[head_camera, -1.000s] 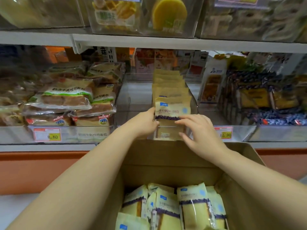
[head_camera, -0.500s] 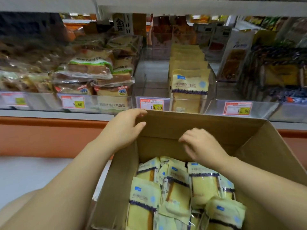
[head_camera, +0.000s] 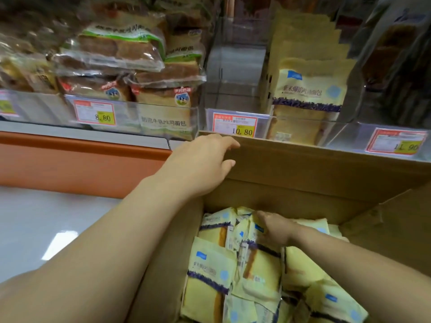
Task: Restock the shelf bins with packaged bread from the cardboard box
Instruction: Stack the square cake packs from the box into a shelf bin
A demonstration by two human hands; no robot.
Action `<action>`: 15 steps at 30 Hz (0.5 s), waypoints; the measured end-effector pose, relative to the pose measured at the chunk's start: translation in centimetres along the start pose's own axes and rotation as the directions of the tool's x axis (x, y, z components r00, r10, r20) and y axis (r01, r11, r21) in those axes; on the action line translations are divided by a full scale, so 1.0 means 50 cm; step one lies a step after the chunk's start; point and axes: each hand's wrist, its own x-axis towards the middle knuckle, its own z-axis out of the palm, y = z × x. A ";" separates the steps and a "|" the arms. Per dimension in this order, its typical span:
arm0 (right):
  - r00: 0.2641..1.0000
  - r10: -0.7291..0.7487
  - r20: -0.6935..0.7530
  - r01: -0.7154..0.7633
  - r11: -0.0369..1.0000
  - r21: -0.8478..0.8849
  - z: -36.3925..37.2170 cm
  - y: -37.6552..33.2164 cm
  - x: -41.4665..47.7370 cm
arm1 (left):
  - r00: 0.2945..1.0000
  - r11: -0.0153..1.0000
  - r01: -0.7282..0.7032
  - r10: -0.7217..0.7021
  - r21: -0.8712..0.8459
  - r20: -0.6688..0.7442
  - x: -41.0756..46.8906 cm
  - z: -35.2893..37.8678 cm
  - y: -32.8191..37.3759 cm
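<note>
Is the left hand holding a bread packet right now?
No, the left hand lies on the cardboard box at its top edge and holds nothing.

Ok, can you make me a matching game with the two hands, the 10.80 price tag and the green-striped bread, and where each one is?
Things:
1. left hand
2. right hand
3. 10.80 price tag
4. green-striped bread

Places:
a. on top of the red-labelled bread
b. at the top edge of the cardboard box
c. on the front of a clear bin
d. down among the yellow packs in the box

Pairs: 1-b, 2-d, 3-c, 4-a.
</note>
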 end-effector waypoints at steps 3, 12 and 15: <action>1.000 0.019 0.007 -0.019 1.000 0.016 0.004 -0.002 0.012 | 1.000 1.000 0.004 -0.004 -0.024 -0.009 0.003 -0.003 0.002; 0.973 -0.218 -0.076 0.206 0.968 -0.144 -0.089 -0.048 -0.103 | 0.999 0.998 0.008 -0.005 0.064 -0.040 -0.009 -0.021 0.017; 0.942 -0.280 -0.184 0.245 0.950 -0.195 -0.150 -0.065 -0.179 | 0.996 0.998 -0.032 0.037 0.061 -0.082 -0.026 -0.036 0.029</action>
